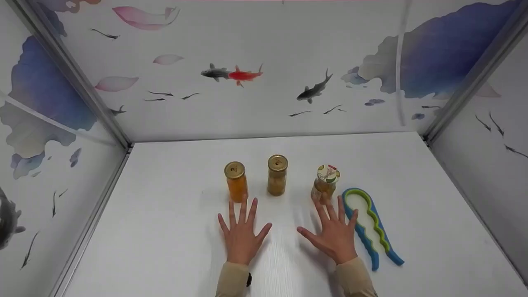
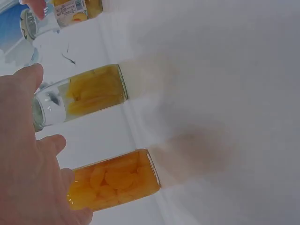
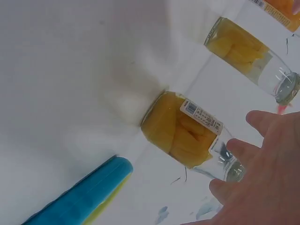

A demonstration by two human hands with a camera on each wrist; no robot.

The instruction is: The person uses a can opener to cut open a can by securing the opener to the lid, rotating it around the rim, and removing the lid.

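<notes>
My left hand is spread with straight fingers, palm down, just in front of a jar of orange fruit pieces; it holds nothing. My right hand is spread likewise, nearest to a jar with a fruit-patterned lid, whose lower part its fingertips partly cover in the head view. That jar holds yellow fruit pieces and bears a barcode label. Between and behind the hands stands a slimmer gold-lidded jar with pale yellow fruit. Right of the right hand lies a blue and green jar opener with wavy inner edges.
The white table is enclosed by a back wall and side walls painted with fish and petals. All three jars stand upright with their lids on, spaced apart in a loose row.
</notes>
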